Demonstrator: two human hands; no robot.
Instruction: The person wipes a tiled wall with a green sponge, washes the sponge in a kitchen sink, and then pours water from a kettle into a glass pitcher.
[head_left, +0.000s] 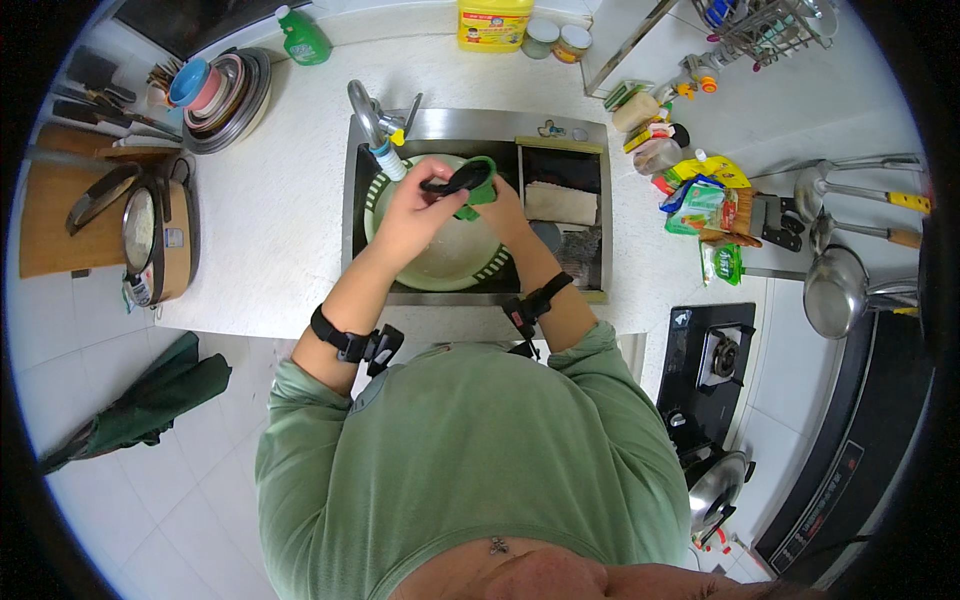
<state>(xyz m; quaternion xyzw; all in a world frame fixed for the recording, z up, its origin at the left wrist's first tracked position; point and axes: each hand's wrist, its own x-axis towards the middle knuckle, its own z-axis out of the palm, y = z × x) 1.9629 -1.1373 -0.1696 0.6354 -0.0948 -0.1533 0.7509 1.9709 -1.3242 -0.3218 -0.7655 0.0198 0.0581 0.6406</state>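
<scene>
My left hand (420, 214) grips a small black utensil (471, 175) with a rounded end, too small to name surely. A green cloth (486, 192) is wrapped partly around that end, and my right hand (505, 210) holds the cloth from the right. Both hands are over a pale green basin (435, 283) with a slotted rim, set in the left bowl of a steel sink (465, 124). The faucet (364, 109) curves down just behind my left hand, its blue-and-white spout (388, 161) over the basin's edge. My fingers hide part of the utensil.
In the sink's right compartment lie a folded beige cloth (560, 204) and a grey mesh scrubber (581, 247). Stacked bowls and lids (259, 90) and a rice cooker (176, 247) stand left. Packets (694, 214) and a gas stove (697, 352) are right; a yellow jug (493, 30) stands behind.
</scene>
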